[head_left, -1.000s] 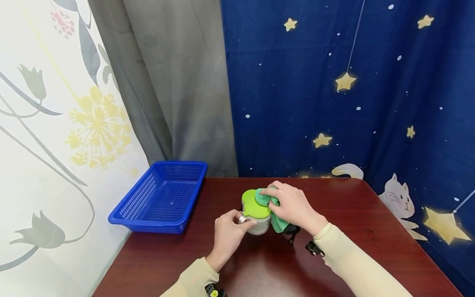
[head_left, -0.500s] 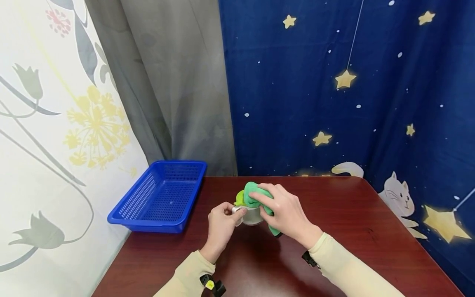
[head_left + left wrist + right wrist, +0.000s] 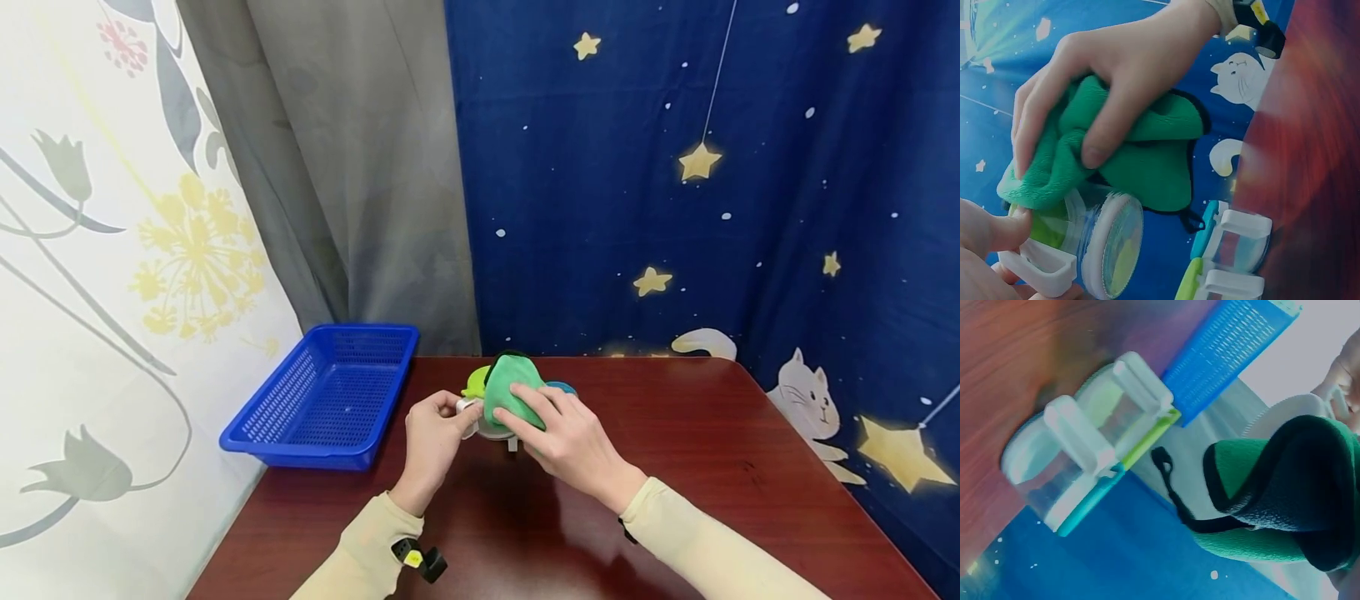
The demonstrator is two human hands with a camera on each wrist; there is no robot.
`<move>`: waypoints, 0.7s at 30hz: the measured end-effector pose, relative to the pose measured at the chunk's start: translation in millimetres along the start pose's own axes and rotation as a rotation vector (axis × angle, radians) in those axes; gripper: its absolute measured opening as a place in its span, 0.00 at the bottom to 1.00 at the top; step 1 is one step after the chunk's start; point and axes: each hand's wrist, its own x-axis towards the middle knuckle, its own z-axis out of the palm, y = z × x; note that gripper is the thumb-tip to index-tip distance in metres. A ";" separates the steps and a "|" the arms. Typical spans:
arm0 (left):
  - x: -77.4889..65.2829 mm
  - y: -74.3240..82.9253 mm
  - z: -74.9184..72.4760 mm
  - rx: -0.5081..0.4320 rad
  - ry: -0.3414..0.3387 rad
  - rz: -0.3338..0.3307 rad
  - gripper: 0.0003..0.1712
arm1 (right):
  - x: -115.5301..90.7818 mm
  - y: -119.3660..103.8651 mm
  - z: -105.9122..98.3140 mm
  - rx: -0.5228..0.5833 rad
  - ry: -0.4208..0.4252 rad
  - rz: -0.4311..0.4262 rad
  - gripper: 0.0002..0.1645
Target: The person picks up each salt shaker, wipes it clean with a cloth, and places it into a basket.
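Observation:
My left hand (image 3: 433,450) pinches the white handle (image 3: 1047,272) of a clear jar (image 3: 1112,244) with a lime-green lid. The jar is tilted and raised off the table; its lid is mostly covered in the left wrist view. With curled fingers, my right hand (image 3: 573,437) grips a green cloth (image 3: 516,392) with dark edging and presses it over the lid end. A dark loop (image 3: 1163,464) hangs from the cloth. Behind the hands stand two similar jars, one with a blue lid (image 3: 561,387) and one with a lime-green lid (image 3: 1150,439), both largely hidden in the head view.
A blue perforated basket (image 3: 348,400) stands at the left on the dark red-brown table (image 3: 675,475). A grey curtain (image 3: 375,167) and a blue star-patterned curtain (image 3: 585,192) hang behind the table.
Both hands have moved left and slightly away with the jar and the cloth. The cloth has shifted to spread over the jar's lid, and the blue lid behind has come into view.

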 end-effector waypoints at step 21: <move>11.9 4.0 -13.6 -0.038 -0.045 0.003 0.22 | -20.6 -1.2 13.5 0.014 0.114 -0.062 0.24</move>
